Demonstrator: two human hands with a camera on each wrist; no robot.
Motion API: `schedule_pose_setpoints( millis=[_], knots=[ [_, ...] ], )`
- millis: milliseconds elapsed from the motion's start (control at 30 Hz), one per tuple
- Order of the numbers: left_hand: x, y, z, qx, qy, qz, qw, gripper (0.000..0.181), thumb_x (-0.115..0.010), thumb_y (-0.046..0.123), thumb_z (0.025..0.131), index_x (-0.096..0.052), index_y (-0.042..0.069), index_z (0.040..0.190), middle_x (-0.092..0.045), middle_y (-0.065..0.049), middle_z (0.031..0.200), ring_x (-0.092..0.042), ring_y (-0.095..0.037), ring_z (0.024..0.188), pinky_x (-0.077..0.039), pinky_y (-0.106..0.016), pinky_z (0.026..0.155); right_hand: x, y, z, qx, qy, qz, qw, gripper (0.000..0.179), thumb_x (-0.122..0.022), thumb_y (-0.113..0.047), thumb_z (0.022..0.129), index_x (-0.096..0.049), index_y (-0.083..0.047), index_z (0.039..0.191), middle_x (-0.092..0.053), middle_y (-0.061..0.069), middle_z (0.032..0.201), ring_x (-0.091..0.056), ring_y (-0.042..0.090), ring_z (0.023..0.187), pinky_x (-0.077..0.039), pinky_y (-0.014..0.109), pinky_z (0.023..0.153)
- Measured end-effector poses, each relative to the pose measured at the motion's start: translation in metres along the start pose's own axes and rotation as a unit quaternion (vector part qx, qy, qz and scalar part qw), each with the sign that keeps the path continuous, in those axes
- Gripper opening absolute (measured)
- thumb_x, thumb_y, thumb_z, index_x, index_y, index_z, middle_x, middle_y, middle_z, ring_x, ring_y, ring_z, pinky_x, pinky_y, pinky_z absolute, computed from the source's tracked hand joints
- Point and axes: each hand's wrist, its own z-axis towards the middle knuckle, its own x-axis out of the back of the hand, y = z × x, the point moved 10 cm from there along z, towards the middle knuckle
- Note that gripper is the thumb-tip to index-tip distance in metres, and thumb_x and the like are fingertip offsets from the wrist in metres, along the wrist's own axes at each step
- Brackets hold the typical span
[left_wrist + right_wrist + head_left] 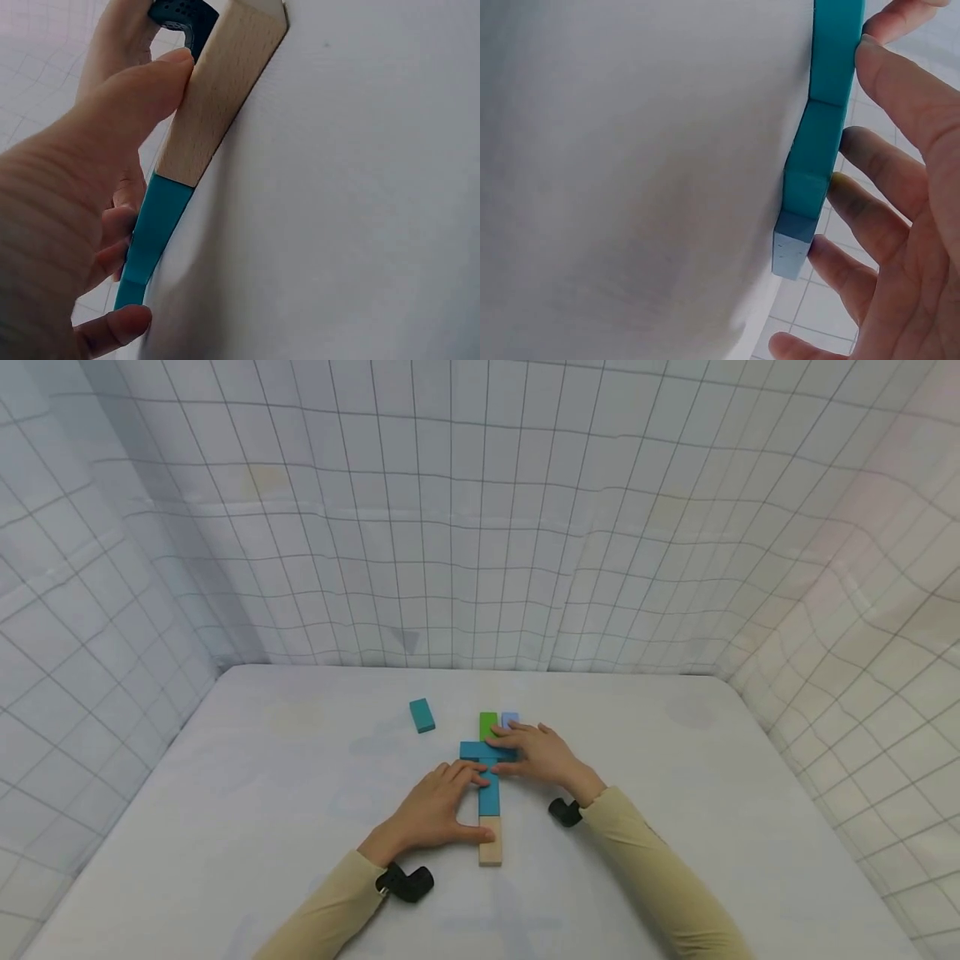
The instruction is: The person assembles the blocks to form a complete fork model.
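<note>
My left hand [431, 810] lies across the line of blocks with fingers spread. Its thumb touches the wooden block [491, 852], and its fingertips rest on the lengthwise blue block [489, 802] joined end to end with it. From the other side, my right hand [543, 755] reaches over the crosswise blue block [472, 749], fingers fanned out. One of its fingertips meets the pale blue block [793, 246] in the right wrist view; its thumb lies by the lengthwise blue block. A green block [488, 724] stands beyond the crosswise one, partly beneath the right fingers.
A separate teal block [422, 716] lies on the white tabletop [300, 760], left of the row. Behind and on both sides hangs white sheeting with a dark grid [502, 527]. Each wrist wears a black camera [408, 884].
</note>
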Motion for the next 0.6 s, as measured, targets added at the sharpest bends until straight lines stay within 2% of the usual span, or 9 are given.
schedule_pose_setpoints(
  millis=[200,333,400,500,533,600],
  knots=[
    [0.002,0.000,-0.001,0.008,-0.020,-0.014,0.9997,0.068,-0.057,0.070,0.079,-0.055,0.020,0.127,-0.043,0.001,0.138,-0.042,-0.021,0.121,-0.036,-0.042,0.098,-0.003,0.002,0.001,-0.009,-0.010,0.003,0.9999,0.059,-0.063,-0.051,0.086,-0.052,-0.024,0.137,-0.038,-0.006,0.146,-0.028,0.023,0.137,-0.020,0.060,0.103],
    [0.011,-0.006,-0.001,0.003,-0.014,-0.042,0.9990,0.053,-0.060,0.059,0.085,-0.061,0.020,0.121,-0.049,0.003,0.133,-0.046,-0.017,0.118,-0.040,-0.038,0.095,-0.004,0.002,0.002,-0.008,-0.013,0.005,0.9999,0.060,-0.063,-0.052,0.086,-0.052,-0.024,0.137,-0.038,-0.006,0.146,-0.028,0.023,0.137,-0.021,0.060,0.103],
    [0.021,-0.015,0.001,0.004,0.007,-0.061,0.9981,0.040,-0.064,0.048,0.088,-0.065,0.019,0.115,-0.056,0.005,0.122,-0.052,-0.014,0.106,-0.045,-0.034,0.086,-0.005,0.002,0.002,-0.010,-0.014,0.007,0.9998,0.061,-0.063,-0.053,0.085,-0.052,-0.024,0.137,-0.038,-0.006,0.146,-0.027,0.023,0.137,-0.021,0.060,0.103],
    [0.045,-0.038,0.005,0.013,0.059,-0.072,0.9955,0.022,-0.071,0.028,0.087,-0.068,0.014,0.104,-0.062,0.004,0.103,-0.054,-0.011,0.084,-0.046,-0.030,0.072,-0.004,0.002,0.002,-0.011,-0.012,0.007,0.9999,0.061,-0.063,-0.053,0.085,-0.052,-0.024,0.137,-0.039,-0.006,0.146,-0.028,0.023,0.137,-0.021,0.060,0.103],
    [0.053,-0.048,0.007,0.021,0.076,-0.074,0.9941,0.020,-0.072,0.023,0.086,-0.069,0.012,0.103,-0.063,0.003,0.099,-0.053,-0.012,0.079,-0.045,-0.030,0.068,-0.004,0.003,0.002,-0.011,-0.011,0.007,0.9999,0.061,-0.063,-0.053,0.085,-0.052,-0.024,0.137,-0.039,-0.006,0.146,-0.028,0.023,0.137,-0.021,0.061,0.102],
    [0.067,-0.069,0.010,0.046,0.103,-0.068,0.9913,0.026,-0.075,0.017,0.083,-0.068,0.008,0.106,-0.062,-0.002,0.100,-0.053,-0.015,0.080,-0.045,-0.031,0.068,-0.003,0.003,0.001,-0.011,-0.009,0.011,0.9998,0.061,-0.064,-0.053,0.085,-0.052,-0.024,0.137,-0.039,-0.007,0.146,-0.027,0.022,0.137,-0.021,0.061,0.102]
  ],
)
